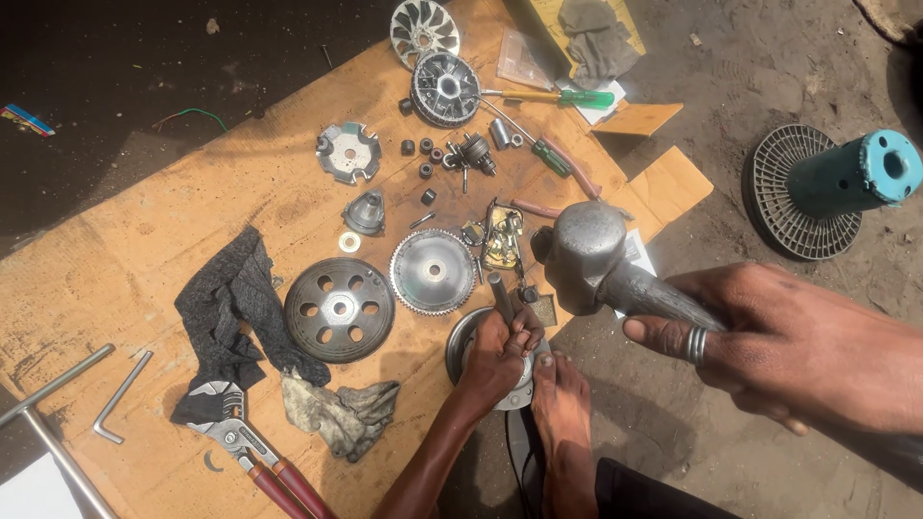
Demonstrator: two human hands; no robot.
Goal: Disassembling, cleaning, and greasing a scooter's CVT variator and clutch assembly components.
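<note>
My left hand (495, 354) grips a short dark metal rod (500, 291) and holds it upright on a round metal part (460, 338) at the near edge of the cardboard sheet (125, 259). My bare foot (562, 404) presses on that part's right side. My right hand (779, 336), a ring on one finger, is closed on the handle of a heavy grey metal hammer (582, 252). The hammer's head hangs in the air just right of and above the rod.
On the cardboard lie a perforated drum (338, 309), a toothed disc (433, 272), a dark cloth (231, 308), a grey rag (336, 411), red-handled pliers (245, 447), a hex key (120, 394), a finned pulley (425, 29) and screwdrivers (558, 96). A round grille with a teal cylinder (817, 187) sits at right.
</note>
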